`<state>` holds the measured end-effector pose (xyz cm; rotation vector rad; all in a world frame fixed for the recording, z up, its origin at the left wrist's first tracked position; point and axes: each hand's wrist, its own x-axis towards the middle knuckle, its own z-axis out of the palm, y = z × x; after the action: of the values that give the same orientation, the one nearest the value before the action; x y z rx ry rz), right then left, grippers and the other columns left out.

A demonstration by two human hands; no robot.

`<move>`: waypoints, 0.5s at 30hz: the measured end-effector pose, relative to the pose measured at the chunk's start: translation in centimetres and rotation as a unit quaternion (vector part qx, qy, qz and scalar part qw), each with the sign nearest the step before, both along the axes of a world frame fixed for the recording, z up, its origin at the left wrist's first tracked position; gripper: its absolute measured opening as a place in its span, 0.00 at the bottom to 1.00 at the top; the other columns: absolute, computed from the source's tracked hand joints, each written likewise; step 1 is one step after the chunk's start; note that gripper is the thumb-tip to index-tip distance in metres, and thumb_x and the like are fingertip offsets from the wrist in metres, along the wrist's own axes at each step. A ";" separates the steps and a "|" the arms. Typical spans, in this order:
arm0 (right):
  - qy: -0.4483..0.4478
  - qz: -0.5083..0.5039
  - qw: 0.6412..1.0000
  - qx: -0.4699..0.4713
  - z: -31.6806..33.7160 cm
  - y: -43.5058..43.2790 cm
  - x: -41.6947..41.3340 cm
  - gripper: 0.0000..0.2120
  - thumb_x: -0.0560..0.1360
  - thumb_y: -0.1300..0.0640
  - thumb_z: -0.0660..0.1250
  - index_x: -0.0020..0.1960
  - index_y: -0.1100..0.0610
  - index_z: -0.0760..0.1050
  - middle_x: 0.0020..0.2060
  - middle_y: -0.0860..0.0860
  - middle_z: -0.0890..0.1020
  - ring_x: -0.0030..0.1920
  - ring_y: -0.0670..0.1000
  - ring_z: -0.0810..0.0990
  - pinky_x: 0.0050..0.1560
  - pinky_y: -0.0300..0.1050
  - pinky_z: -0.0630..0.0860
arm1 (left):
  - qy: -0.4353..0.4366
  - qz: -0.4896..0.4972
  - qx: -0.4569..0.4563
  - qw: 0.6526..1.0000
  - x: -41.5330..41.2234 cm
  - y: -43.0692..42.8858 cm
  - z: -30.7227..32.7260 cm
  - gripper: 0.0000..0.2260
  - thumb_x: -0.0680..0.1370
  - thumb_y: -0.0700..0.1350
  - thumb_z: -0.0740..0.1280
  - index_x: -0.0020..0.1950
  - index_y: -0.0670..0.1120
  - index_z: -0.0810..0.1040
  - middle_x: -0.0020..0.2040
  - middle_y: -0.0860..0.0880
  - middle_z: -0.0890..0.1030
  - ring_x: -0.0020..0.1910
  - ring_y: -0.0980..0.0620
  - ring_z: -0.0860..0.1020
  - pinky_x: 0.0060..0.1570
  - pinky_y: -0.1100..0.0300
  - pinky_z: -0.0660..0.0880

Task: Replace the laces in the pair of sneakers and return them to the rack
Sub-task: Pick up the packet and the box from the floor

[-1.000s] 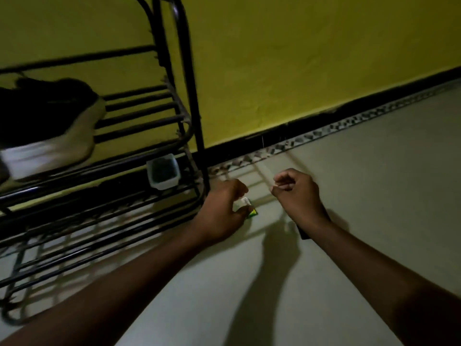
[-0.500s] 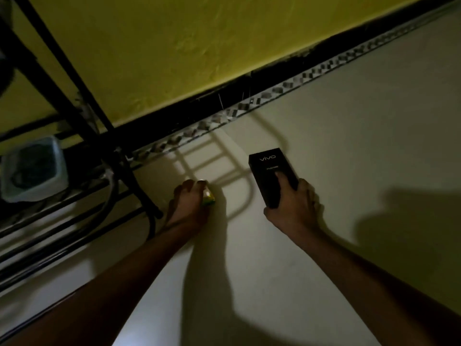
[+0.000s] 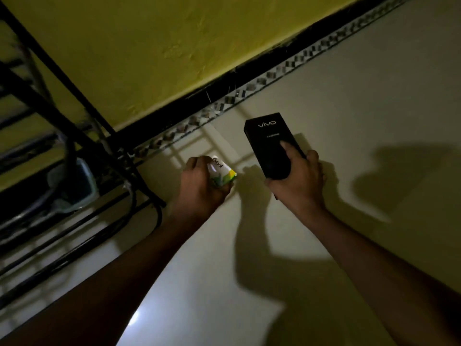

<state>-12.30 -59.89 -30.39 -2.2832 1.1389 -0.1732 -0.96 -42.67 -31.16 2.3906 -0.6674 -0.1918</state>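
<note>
On the pale floor (image 3: pixel 374 121) beside the black metal rack (image 3: pixel 74 116): left hand (image 3: pixel 199 188) closed around small Odonil box (image 3: pixel 222 172); right hand (image 3: pixel 296 181) grips black vivo box (image 3: pixel 269 141). Sneakers out of view.

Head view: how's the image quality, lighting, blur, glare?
Head view: dim, lit from behind the person, so both arms throw hard shadows on the floor; a glare spot sits low on the tile. The rack at left is motion-blurred; the black box and its "vivo" print stay sharp. Wide-angle lens, tilted horizon.
</note>
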 end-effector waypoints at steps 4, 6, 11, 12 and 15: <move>-0.003 -0.009 1.000 -0.004 13.9 -0.5 -1.7 0.40 0.64 0.53 0.75 0.74 0.40 0.67 0.60 0.53 0.70 0.60 0.59 0.73 0.67 0.55 0.65 | 0.002 -0.016 -0.007 1.000 -1.5 -0.7 13.3 0.27 0.67 0.49 0.82 0.60 0.39 0.78 0.57 0.41 0.78 0.55 0.43 0.77 0.47 0.70 0.61; -0.005 -0.011 1.000 -0.012 21.3 -0.4 -1.9 0.40 0.64 0.52 0.75 0.73 0.39 0.67 0.60 0.53 0.70 0.60 0.59 0.73 0.66 0.55 0.66 | -0.005 -0.022 -0.015 1.000 -1.6 -0.8 20.8 0.28 0.66 0.49 0.82 0.60 0.39 0.78 0.57 0.41 0.78 0.55 0.43 0.77 0.47 0.70 0.60; -0.035 0.002 0.999 -0.017 40.1 0.3 -1.3 0.40 0.63 0.51 0.75 0.73 0.40 0.68 0.62 0.51 0.70 0.60 0.58 0.73 0.66 0.55 0.68 | -0.034 -0.068 -0.028 0.997 -1.0 -0.6 40.0 0.30 0.67 0.49 0.81 0.64 0.40 0.77 0.59 0.43 0.76 0.54 0.45 0.77 0.50 0.68 0.64; -0.040 0.009 0.999 -0.019 43.1 0.6 -1.1 0.40 0.63 0.50 0.75 0.73 0.40 0.68 0.62 0.51 0.70 0.60 0.57 0.74 0.66 0.55 0.69 | -0.035 -0.071 -0.030 0.996 -1.0 -0.5 43.3 0.30 0.67 0.49 0.81 0.65 0.39 0.76 0.59 0.43 0.76 0.54 0.45 0.77 0.50 0.68 0.65; -0.067 0.009 0.997 -0.026 52.6 1.2 -0.2 0.40 0.61 0.49 0.75 0.72 0.40 0.69 0.61 0.50 0.72 0.57 0.57 0.76 0.64 0.55 0.73 | -0.034 -0.062 -0.036 0.997 -0.1 0.5 53.2 0.29 0.68 0.50 0.81 0.63 0.40 0.77 0.58 0.45 0.77 0.52 0.46 0.78 0.48 0.68 0.66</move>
<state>-12.52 -58.71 22.21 -2.2886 1.0558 -0.3477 -1.05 -42.13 22.04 2.2969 -0.8418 -0.1368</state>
